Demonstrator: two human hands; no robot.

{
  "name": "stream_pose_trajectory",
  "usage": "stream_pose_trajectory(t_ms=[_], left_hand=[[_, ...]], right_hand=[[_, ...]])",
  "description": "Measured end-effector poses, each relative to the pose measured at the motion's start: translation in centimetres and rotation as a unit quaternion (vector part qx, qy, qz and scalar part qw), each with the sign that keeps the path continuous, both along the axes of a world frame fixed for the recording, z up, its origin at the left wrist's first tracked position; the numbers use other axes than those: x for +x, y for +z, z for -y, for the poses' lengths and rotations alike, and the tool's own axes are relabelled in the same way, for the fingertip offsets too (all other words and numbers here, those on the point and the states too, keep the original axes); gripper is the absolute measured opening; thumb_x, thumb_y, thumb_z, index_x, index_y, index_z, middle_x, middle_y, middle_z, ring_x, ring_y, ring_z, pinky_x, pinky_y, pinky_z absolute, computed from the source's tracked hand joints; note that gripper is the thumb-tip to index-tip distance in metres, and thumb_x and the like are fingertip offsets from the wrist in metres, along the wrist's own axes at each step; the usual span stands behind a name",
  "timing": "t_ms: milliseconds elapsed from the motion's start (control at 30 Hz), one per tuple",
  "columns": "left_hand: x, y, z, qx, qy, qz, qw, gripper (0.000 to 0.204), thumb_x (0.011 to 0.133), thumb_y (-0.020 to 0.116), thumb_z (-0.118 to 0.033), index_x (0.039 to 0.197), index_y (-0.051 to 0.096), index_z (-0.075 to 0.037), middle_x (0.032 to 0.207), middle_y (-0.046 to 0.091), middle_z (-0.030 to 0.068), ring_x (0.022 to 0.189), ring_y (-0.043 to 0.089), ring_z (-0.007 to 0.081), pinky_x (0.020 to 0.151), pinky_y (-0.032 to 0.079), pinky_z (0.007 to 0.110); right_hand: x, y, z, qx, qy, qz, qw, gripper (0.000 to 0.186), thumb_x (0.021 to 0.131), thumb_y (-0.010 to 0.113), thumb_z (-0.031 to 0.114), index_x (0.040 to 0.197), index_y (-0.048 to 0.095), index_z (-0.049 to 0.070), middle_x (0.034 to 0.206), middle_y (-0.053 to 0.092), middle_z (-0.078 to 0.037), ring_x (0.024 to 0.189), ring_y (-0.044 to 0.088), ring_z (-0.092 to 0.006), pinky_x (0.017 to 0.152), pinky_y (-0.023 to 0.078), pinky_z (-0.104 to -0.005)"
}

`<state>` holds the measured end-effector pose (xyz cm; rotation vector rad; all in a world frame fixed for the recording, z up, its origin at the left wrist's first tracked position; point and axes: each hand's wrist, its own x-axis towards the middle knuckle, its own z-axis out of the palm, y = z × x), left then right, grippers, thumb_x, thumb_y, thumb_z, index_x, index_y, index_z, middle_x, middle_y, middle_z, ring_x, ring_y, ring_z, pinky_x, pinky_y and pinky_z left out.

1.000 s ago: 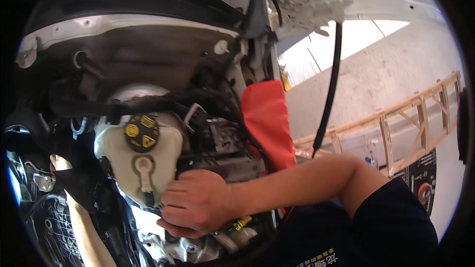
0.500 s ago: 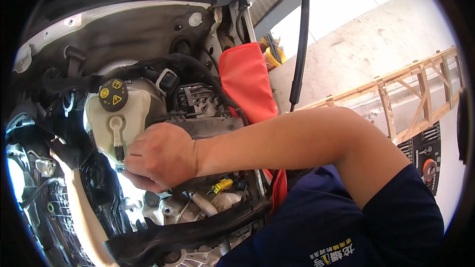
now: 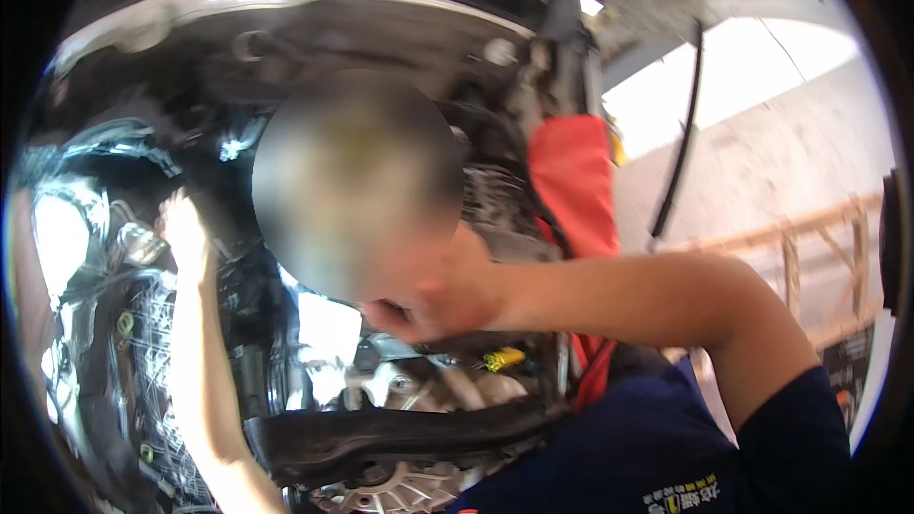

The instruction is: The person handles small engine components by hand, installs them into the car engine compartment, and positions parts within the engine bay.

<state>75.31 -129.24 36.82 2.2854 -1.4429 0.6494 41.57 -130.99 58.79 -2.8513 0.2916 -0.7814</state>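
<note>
My right hand (image 3: 443, 290) is over the middle of an engine bay, with its fingers curled inward. A round blurred patch covers part of the hand and what lies beyond it, so anything in the fingers is hidden. My left forearm rises from the lower edge, and my left hand (image 3: 183, 224) is among dark parts at the left, beside a bright clear-looking part (image 3: 143, 243). Motion blur smears the left fingers. Below my right hand runs a black curved duct (image 3: 400, 433), with a yellow connector (image 3: 505, 359) just above it.
A red cover (image 3: 576, 181) hangs over the bay's right edge. A black strut (image 3: 680, 133) stands at the right. Farther right is a wooden frame (image 3: 788, 276) near a pale floor. A ribbed metal housing (image 3: 400, 493) shows at the bottom.
The view has turned, and the bay's right side now lies farther right. More of my left forearm shows. My right hand has shifted slightly right; the pale reservoir beside it is now blurred out.
</note>
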Motion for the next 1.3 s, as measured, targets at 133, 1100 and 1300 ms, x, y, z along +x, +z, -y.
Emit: stream_pose_trajectory(t_ms=[133, 1100, 1300], left_hand=[[-3.2, 3.7, 1.7, -0.037, -0.015, -0.011, 0.999, 0.018, 0.074, 0.058, -0.019, 0.072, 0.064, -0.002, 0.085, 0.060, 0.0107, 0.080, 0.055, 0.0300, 0.072, 0.044, 0.042], [-3.0, 4.3, 1.3, 0.061, 0.054, -0.199, 0.977, 0.028, 0.059, 0.081, -0.023, 0.079, 0.072, -0.005, 0.104, 0.057, 0.0087, 0.105, 0.048, 0.0288, 0.093, 0.036, 0.048], [-3.4, 4.4, 0.7, 0.074, 0.027, -0.181, 0.980, 0.031, 0.066, 0.076, -0.025, 0.085, 0.071, -0.002, 0.108, 0.056, 0.0111, 0.110, 0.046, 0.0311, 0.097, 0.033, 0.052]], right_hand=[[-0.6, 1.3, 0.0, -0.010, -0.010, -0.047, 0.999, 0.021, 0.073, 0.067, 0.016, 0.061, 0.051, 0.010, 0.059, 0.052, -0.004, 0.052, 0.054, -0.0206, 0.047, 0.045, -0.0323], [0.7, 2.0, 0.1, 0.026, 0.025, -0.072, 0.997, 0.022, 0.069, 0.064, 0.006, 0.057, 0.045, 0.006, 0.055, 0.043, -0.008, 0.046, 0.046, -0.0255, 0.043, 0.036, -0.0351], [0.4, 1.7, 0.0, 0.026, 0.024, -0.068, 0.997, 0.022, 0.069, 0.064, 0.006, 0.057, 0.045, 0.006, 0.054, 0.043, -0.008, 0.046, 0.046, -0.0260, 0.043, 0.036, -0.0356]])
